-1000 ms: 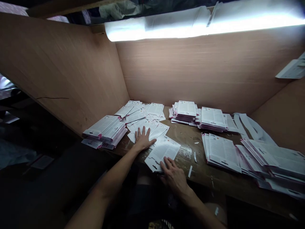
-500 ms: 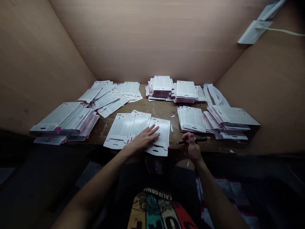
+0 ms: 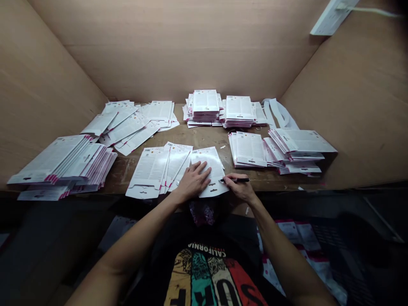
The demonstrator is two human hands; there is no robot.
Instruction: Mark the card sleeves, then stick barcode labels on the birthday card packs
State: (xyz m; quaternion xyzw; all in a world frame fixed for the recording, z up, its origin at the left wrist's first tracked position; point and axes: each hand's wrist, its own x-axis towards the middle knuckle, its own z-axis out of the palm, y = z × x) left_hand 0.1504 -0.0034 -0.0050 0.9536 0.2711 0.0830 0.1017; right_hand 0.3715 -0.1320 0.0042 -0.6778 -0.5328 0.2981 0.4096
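Note:
My left hand (image 3: 193, 181) lies flat on a white printed card (image 3: 206, 161) with a hang-hole tab, pressing it to the wooden table (image 3: 204, 138). My right hand (image 3: 240, 188) grips a black pen (image 3: 236, 180), and the pen's tip sits at the card's right edge. To the left of my hands, several similar cards (image 3: 156, 168) lie fanned and overlapping. Bigger stacks of these pink-edged cards stand at the left (image 3: 60, 163), the back (image 3: 205, 107) and the right (image 3: 248, 149).
Plywood walls (image 3: 178, 46) box in the table on three sides. White strips (image 3: 279, 112) lie at the back right. A paper (image 3: 331, 17) is fixed high on the right wall. Below the table's front edge at the right, more cards lie in a dark crate (image 3: 338, 250).
My view has swung down and levelled. My right hand has moved left with the pen, from beside the right stack to the card's edge. My left hand stays on the card.

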